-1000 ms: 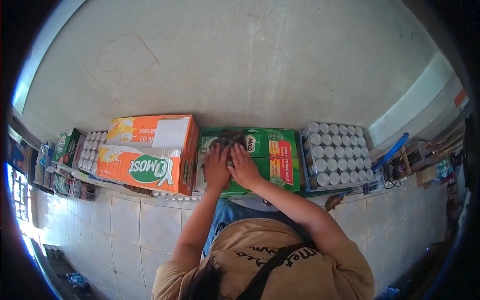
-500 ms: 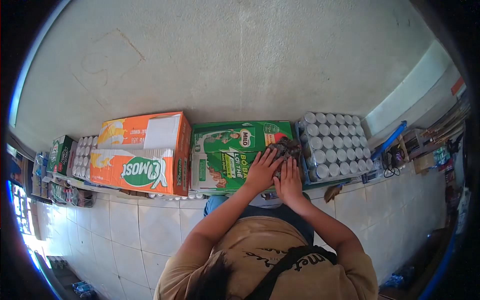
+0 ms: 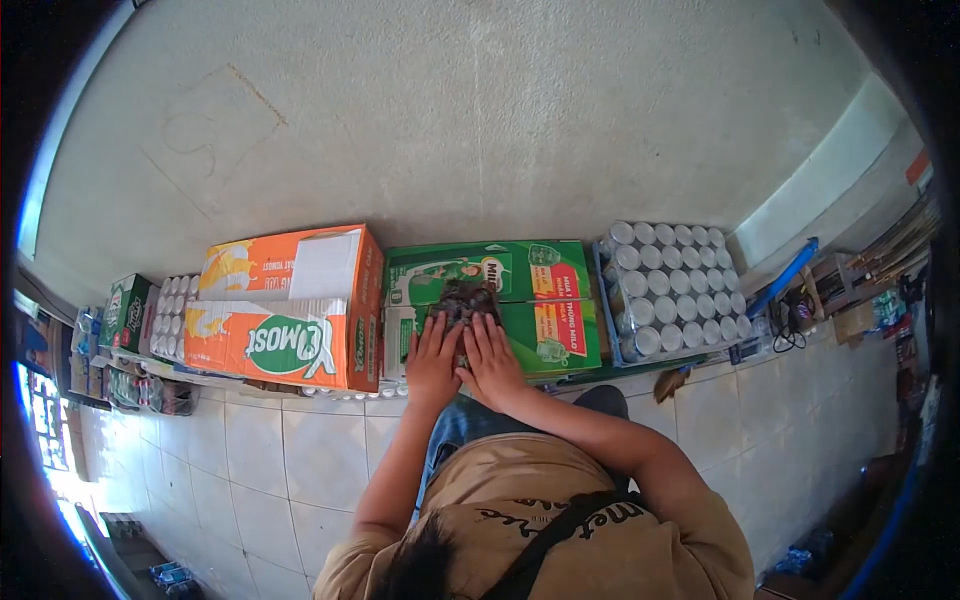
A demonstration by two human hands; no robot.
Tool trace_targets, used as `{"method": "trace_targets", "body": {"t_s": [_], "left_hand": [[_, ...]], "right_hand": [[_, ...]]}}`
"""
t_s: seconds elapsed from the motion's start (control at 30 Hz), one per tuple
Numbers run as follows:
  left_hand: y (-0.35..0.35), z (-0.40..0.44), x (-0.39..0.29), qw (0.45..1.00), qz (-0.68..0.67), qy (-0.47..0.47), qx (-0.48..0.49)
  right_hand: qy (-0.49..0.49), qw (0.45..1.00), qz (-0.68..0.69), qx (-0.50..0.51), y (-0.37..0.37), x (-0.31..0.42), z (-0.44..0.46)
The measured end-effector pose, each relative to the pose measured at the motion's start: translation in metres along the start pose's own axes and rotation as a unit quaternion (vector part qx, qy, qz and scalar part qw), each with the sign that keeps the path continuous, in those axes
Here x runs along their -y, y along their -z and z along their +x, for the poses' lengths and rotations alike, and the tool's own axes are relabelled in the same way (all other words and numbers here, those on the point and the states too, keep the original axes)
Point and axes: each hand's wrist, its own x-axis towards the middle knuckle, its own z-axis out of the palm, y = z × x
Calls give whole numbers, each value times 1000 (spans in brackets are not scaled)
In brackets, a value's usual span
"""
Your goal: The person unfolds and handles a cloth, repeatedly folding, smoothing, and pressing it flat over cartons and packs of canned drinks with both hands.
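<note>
Pressing dark cloth [image 3: 467,297], long axis seemingly near-far, exposed mostly far of grip, left-centre on green Milo carton [image 3: 530,320] with flat, unclenched left hand [image 3: 433,364] and right hand [image 3: 489,365], equally near

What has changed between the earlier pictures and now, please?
The dark cloth, under the left hand and right hand, first slid right along the green Milo carton, then back left. Nothing was visibly let go: both hands stay on the cloth. The orange carton and canned drinks stayed put.
</note>
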Motion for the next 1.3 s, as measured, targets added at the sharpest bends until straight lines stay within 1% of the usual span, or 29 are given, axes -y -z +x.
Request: {"method": "trace_targets", "body": {"t_s": [0.03,0.07,0.17,0.37,0.5,1.3], "left_hand": [[1,-3,3,1000,13,26,-10],[-3,-5,7,999,-1,32,-28],[3,-3,0,999,17,46,-20],[-3,-2,2,998,25,40,-34],[2,-2,0,999,18,43,-23],[-1,-1,-2,998,21,41,-37]], "right_hand": [[15,1000,6,-2,-2,2,3],[30,999,11,-5,-3,4,5],[34,999,27,-1,-1,1,4],[31,998,54,-6,-1,-3,1],[30,998,49,-13,-3,-4,1],[29,997,73,-17,-1,-7,1]]}}
